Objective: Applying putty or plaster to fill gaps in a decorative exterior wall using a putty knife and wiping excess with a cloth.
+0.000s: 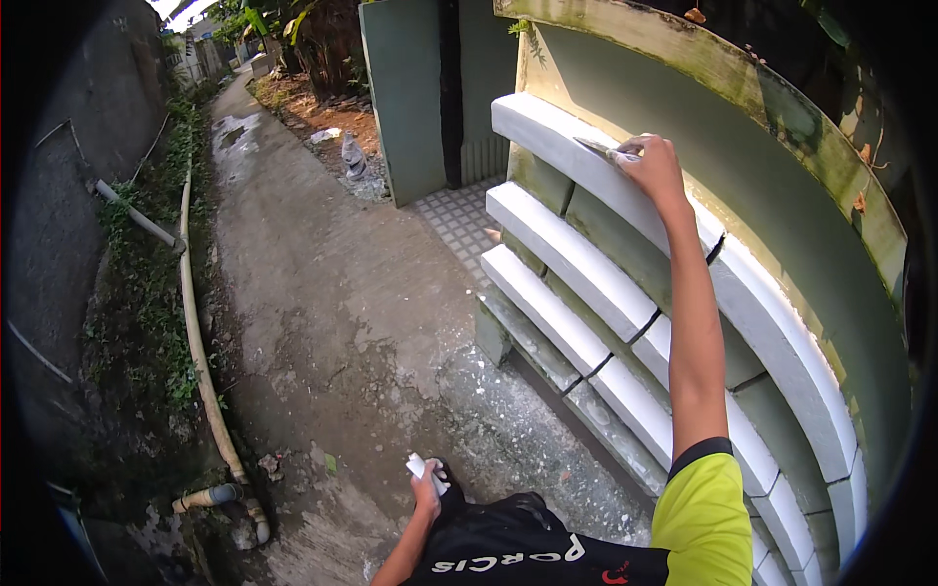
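My right hand (655, 174) reaches forward, pinched round a thin, grey, flat-bladed scraper (592, 147). The blade lies against the top white ledge (547, 127) of a curved wall, close to the ledge's upper edge. Smears of white show on these fingers. Low in the view, beside my body, my left hand (428, 490) is closed round a small white, flat-looking piece (416, 465); its exact kind I cannot make out. Below the top ledge run a second white ledge (576, 254) and a third white ledge (547, 305), parallel and split by dark joints.
Behind the ledges rises a green curved wall (782, 205) with a mossy rim. A concrete path (303, 283), white-spattered near the wall, runs away to the left. A pipe (191, 332) follows its left edge. A grey-green gate panel (403, 98) stands beyond a tiled patch (454, 220).
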Demonstrator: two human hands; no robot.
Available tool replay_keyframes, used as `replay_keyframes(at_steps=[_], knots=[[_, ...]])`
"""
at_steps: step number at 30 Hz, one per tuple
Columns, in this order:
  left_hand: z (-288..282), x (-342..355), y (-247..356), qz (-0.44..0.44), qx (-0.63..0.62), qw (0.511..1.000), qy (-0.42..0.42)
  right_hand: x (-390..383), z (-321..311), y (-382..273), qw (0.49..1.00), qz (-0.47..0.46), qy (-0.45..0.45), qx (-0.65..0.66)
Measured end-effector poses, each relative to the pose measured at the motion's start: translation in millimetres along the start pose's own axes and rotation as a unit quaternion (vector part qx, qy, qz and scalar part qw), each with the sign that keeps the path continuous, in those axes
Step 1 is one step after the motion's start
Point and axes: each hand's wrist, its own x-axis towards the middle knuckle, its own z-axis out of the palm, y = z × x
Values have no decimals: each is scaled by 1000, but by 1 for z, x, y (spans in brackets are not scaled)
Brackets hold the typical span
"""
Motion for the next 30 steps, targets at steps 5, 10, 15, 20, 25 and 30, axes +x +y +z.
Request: replay_keyframes(at_steps=[5, 10, 15, 20, 25, 30], knots=[[-43, 94, 45, 15, 51, 997, 58, 26, -5, -28, 995, 73, -60, -10], [-22, 138, 81, -62, 99, 991, 61, 47, 17, -57, 996, 61, -50, -29], [70, 159, 154, -28, 145, 989, -9, 78, 111, -72, 999, -8, 35, -11], [182, 128, 258, 91, 16, 971, -221, -16, 171, -132, 970, -49, 87, 220], [270, 131, 311, 156, -117, 912, -360, -103, 234, -149, 936, 27, -166, 308], [306, 178, 310, 38, -24, 950, -310, -125, 265, -135, 912, 88, -213, 338]])
